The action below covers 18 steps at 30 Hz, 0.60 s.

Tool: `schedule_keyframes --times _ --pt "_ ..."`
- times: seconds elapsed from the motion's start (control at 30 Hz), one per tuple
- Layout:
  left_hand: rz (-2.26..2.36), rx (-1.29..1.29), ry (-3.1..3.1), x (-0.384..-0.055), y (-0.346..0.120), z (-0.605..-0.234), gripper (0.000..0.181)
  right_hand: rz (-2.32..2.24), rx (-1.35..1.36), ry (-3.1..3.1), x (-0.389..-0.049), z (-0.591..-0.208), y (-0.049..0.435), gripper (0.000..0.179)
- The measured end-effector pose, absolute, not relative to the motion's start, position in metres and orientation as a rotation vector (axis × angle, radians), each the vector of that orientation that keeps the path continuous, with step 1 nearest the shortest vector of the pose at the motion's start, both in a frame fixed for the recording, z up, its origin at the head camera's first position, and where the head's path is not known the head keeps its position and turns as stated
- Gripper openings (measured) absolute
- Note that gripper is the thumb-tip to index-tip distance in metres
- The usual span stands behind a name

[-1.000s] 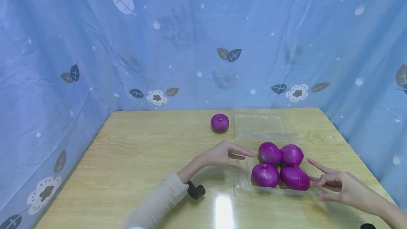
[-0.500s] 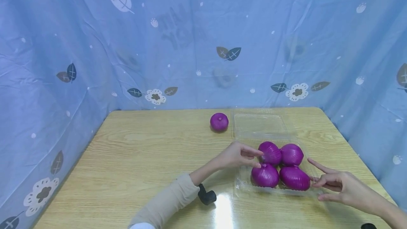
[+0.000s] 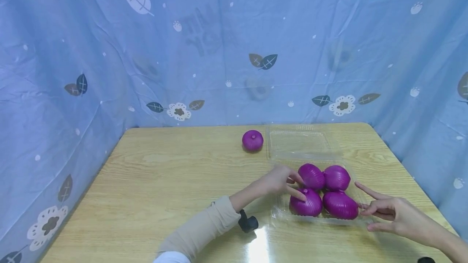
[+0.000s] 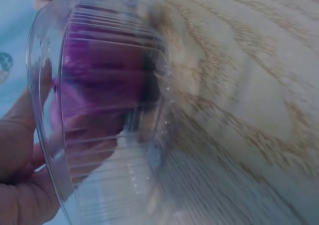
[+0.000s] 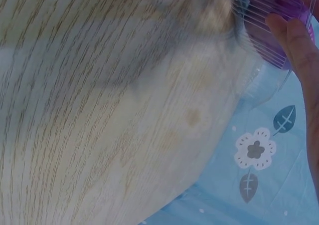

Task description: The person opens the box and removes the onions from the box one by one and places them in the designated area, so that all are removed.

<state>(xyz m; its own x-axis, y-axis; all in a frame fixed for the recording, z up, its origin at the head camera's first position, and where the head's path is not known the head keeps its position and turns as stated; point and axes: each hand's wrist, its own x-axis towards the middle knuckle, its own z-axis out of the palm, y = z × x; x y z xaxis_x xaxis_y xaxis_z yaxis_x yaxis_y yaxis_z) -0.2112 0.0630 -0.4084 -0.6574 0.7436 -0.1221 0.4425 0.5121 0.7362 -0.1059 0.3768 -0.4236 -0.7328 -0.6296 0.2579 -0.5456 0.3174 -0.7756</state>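
Note:
A clear plastic clamshell box (image 3: 280,213) stands on the right part of the table and contains several purple onions. My left hand (image 3: 280,179) reaches over its left wall. The thumb lies on the front left onion (image 3: 310,207), while the fingers are at the back left onion (image 3: 311,175); no onion is visibly lifted. Through the clear wall, the left wrist view shows these fingers beside a blurred onion (image 4: 99,75). My right hand (image 3: 396,217) has its fingertips against the box's right wall, near the front right onion (image 3: 341,206). The back right onion (image 3: 337,177) lies behind that one.
Another purple onion (image 3: 252,140) sits on the wooden table (image 3: 175,173) left of the box's lid (image 3: 300,144), which lies unfolded toward the back. Blue patterned cloth (image 3: 219,72) hangs behind and along the sides. Black wrist gear (image 3: 248,223) hangs under the left wrist.
My left hand has moved right, from beside the box to over its left wall, with thumb and fingers now on the left onions. The right hand has stayed in place.

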Motion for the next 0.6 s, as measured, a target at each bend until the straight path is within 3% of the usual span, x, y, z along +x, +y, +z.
schedule_keyframes --times 0.27,0.6 --pt "0.735 1.131 2.323 -0.2067 0.0722 -0.4108 0.049 -1.408 -1.068 2.419 -0.1057 -0.4222 0.3773 0.026" --pt "0.662 1.353 2.274 -0.2068 0.0685 -0.409 0.065 -1.393 -1.063 2.431 -0.1066 -0.4208 0.3771 0.026"
